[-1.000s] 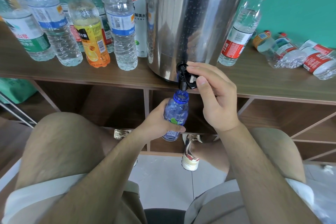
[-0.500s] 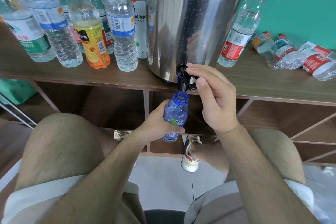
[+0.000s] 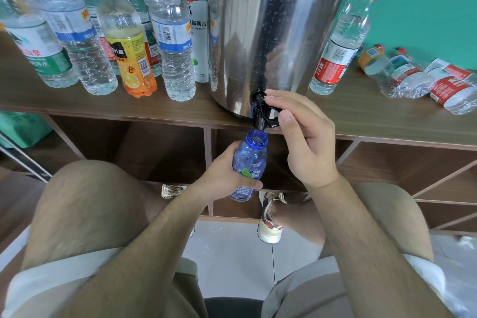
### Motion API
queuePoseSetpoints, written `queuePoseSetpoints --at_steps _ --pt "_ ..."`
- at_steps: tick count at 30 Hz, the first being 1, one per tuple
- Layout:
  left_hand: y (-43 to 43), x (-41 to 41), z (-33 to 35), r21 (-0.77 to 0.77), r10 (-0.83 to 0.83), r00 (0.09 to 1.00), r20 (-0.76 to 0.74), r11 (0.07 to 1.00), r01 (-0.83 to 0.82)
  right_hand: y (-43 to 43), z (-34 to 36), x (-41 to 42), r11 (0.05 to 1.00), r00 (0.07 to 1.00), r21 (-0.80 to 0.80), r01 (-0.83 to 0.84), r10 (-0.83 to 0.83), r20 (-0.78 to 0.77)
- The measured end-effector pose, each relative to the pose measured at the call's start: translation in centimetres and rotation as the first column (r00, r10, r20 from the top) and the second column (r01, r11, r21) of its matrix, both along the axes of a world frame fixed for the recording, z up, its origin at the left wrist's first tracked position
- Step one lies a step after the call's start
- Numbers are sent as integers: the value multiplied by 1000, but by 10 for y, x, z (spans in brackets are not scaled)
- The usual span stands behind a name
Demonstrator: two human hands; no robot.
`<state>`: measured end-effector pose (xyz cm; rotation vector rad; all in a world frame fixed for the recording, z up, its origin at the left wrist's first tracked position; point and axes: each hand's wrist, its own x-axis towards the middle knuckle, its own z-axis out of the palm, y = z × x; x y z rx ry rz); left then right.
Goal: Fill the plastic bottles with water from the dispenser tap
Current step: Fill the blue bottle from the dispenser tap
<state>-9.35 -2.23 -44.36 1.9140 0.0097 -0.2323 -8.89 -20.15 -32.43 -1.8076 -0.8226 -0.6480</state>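
L hand (image 3: pixel 223 175) grips blue bottle (image 3: pixel 249 162), R hand (image 3: pixel 307 137) pinches tap (image 3: pixel 263 111)

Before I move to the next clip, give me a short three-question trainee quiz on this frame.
1. True or false: the left hand holds the blue bottle with its open mouth under the black tap.
2. Which hand works the tap lever? A) left B) right C) neither
3. Fill in: the upright bottle just right of the steel dispenser has a ____ cap.

Key: 1 true. 2 B, the right hand pinches the lever. 3 red.
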Motion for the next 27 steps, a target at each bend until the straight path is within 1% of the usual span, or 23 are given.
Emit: queuePoseSetpoints --at_steps 27 --pt "0 2 -6 19 2 1000 -20 1000 -1 0 0 0 1000 1000 -4 -1 1 12"
